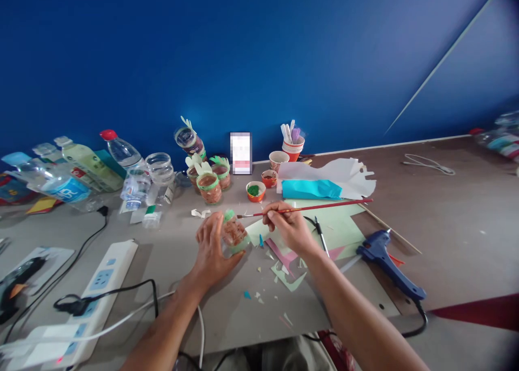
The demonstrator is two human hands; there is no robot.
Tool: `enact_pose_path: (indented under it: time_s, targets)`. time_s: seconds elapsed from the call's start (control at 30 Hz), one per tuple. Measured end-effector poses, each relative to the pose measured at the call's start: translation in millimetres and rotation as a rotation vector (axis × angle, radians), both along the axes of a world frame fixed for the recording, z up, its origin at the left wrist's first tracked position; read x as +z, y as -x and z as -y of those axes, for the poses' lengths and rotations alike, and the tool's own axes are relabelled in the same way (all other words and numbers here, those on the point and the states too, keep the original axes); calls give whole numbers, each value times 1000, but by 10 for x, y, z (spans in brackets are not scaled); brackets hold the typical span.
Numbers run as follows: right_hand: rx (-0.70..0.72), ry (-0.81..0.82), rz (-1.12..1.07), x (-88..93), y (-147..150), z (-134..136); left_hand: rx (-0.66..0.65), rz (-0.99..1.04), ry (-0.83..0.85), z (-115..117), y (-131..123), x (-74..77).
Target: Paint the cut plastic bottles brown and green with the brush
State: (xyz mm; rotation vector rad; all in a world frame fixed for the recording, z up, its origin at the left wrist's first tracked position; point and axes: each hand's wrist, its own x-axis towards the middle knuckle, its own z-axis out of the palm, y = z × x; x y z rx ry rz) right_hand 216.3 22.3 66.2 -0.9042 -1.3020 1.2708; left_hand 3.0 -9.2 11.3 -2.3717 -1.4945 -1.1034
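Observation:
My left hand (pixel 217 246) is wrapped round a small clear plastic cup (pixel 235 234) coated in brown and green paint, tilted above the table. In my right hand (pixel 286 225) is a thin red paintbrush (pixel 316 206), pinched near its bristle end. The brush tip points left and comes close to the green edge of the cup; whether it touches, I cannot tell. Behind my hands stand a shallow orange-rimmed dish of green paint (pixel 255 191) and a similar dish of brown paint (pixel 269 178). Several painted cups with paper leaves (pixel 210 186) stand at the back left.
Plastic bottles (pixel 125 152) crowd the left, near a white power strip (pixel 103 284) with cables. A blue glue gun (pixel 389 263) lies at right beside a wooden stick (pixel 393 230). Paper scraps (pixel 290 276), a pen (pixel 322 236) and turquoise paper (pixel 311 189) lie around the middle.

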Motion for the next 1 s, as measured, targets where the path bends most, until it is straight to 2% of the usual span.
enact_pose_path:
  time_s: [0.07,0.2,0.4,0.53,0.6,0.67,0.8,1.0]
  targets:
    - [7,-4,-22,11,-5,0,1,2,2,-2,2,-9]
    - [115,22,-14,-10,21,13,4,1,27,8,5,-14]
    - [-33,52,-108,-18,-48,-68,-49,96,8,8,21,42]
    - [58,115,-269,-18,-72,-68,-87,141,-26,2,19,72]
    - [111,133,-265,-28,-63,-62,-106,147,-33,-2,20,76]
    - [100,132,-223,-37,-61,-71,-109,149,-37,-6,22,77]
    - [-39,131,-228,-16,-90,-102,-92,171,-30,-9,21,88]
    - [60,166,-280,10,-79,-93,-151,174,-47,2,13,103]
